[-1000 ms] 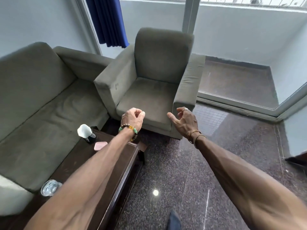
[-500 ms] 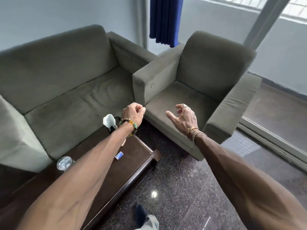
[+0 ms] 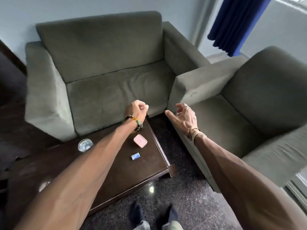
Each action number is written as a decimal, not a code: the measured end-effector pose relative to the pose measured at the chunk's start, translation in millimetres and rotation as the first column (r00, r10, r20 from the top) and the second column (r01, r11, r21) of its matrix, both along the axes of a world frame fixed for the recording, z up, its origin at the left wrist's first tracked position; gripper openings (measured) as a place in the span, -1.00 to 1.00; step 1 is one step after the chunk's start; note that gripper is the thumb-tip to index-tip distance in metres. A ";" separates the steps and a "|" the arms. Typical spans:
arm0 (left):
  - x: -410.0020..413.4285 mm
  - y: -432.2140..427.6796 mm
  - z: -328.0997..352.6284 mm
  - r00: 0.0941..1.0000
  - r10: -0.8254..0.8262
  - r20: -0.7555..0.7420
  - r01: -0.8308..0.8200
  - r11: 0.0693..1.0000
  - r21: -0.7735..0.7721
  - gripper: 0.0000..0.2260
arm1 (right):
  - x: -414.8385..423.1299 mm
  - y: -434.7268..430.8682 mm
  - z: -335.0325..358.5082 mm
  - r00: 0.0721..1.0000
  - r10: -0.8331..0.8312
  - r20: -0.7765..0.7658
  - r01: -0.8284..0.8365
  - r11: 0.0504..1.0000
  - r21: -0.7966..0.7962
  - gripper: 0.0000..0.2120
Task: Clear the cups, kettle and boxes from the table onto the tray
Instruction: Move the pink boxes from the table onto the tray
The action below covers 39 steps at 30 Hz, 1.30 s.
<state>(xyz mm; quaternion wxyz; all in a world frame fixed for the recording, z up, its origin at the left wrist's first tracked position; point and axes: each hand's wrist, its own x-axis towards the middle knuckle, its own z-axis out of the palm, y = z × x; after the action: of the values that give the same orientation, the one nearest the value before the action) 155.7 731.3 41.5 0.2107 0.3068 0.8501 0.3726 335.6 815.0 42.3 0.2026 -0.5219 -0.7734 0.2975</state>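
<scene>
3 items, a glass cup (image 3: 85,145) left of centre, a pink box (image 3: 140,141) and a small blue box (image 3: 135,156) mid-frame, sit uncleared on the table (image 3: 132,173), no tray in view, as the left hand (image 3: 137,107) hovers fisted and empty, the right hand (image 3: 184,114) loosely open.

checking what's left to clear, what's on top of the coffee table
A clear glass, a pink box and a small blue-and-white box sit on the coffee table. The left forearm covers part of the top; a dark object beside the wrist is mostly hidden.
</scene>
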 end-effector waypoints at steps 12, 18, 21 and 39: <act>-58.2 -26.5 -60.0 0.928 0.372 0.032 -0.368 0.926 -0.081 -0.83 | -106.6 29.0 -66.3 0.928 0.372 0.025 -0.367 0.922 -0.122 -0.44; -42.0 -11.1 -121.0 0.810 0.527 0.257 -0.543 0.840 -0.009 -0.84 | -120.8 49.2 -117.2 0.856 0.507 0.102 -0.482 0.853 -0.202 -0.52; -34.3 -7.7 -145.0 0.768 0.554 0.321 -0.583 0.812 -0.009 -0.94 | -123.1 54.6 -141.6 0.831 0.544 0.113 -0.515 0.831 -0.209 -0.57; -17.8 -5.6 -354.6 0.650 0.630 0.425 -0.558 0.775 -0.295 -0.79 | -136.4 51.4 -324.6 0.747 0.623 0.232 -0.481 0.747 -0.459 -0.42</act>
<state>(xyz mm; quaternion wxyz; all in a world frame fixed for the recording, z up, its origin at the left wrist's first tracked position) 137.9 725.8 -313.2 0.3104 -0.1121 0.8417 0.4275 199.2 866.4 -282.3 -0.1489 -0.3389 -0.8473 0.3808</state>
